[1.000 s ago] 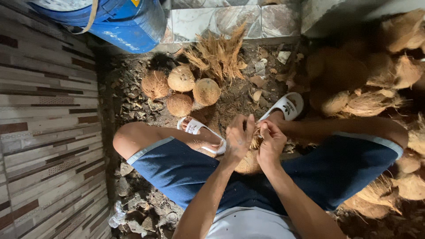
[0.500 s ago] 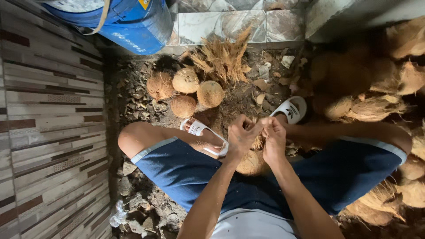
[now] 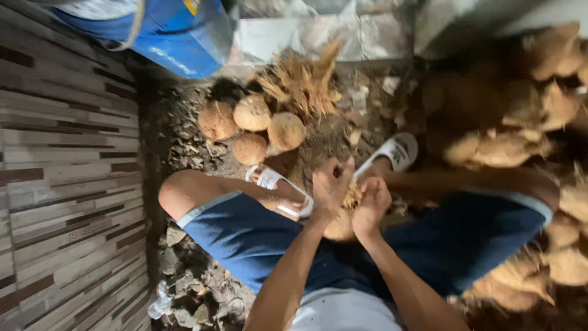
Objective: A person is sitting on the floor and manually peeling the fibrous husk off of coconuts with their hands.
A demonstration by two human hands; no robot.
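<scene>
I sit on the ground in blue shorts and white sandals, with a brown husked coconut held between my knees. My left hand grips its top on the left, fingers raised around a tuft of fibre. My right hand is closed on the same fibrous husk from the right. The two hands touch each other over the coconut. The lower part of the coconut is hidden behind my wrists.
Several peeled coconuts lie in a cluster ahead of my feet, beside a heap of torn husk fibre. A pile of unpeeled coconuts fills the right side. A blue barrel stands at the top left; a striped tiled wall runs along the left.
My hands stay on the coconut; the left hand's fingers have lifted a little with the fibre. The view has drifted slightly, and the picture is now blurred.
</scene>
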